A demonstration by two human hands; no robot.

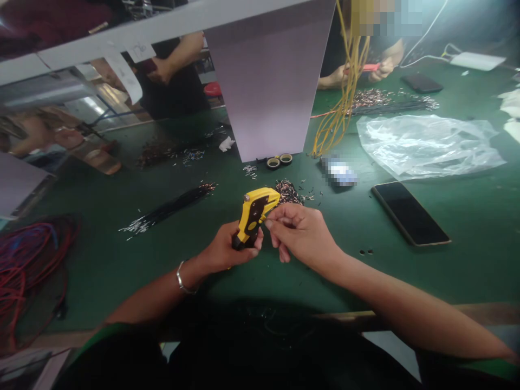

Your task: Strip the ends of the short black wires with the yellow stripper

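Observation:
My left hand (227, 246) is wrapped round the handle of a yellow and black wire stripper (257, 208), its head tilted up and to the right. Close against the tool's right side is my right hand (303, 230), thumb and forefinger pinched together. What lies in that pinch, if anything, is too small to make out. Behind the stripper's head a heap of short dark wire pieces with coppery ends (287, 190) rests on the green table. A bundle of black wires (174, 206) with bared ends lies left of the tool.
A phone (410, 214) and a clear plastic bag (426, 143) lie to the right. Two tape rolls (273, 162) sit by the upright panel (276, 81). Yellow wires (345, 92) hang beside it. Red and blue cable coils (32, 271) are at left. Across the table, a person's hands (384, 65) hold a red tool.

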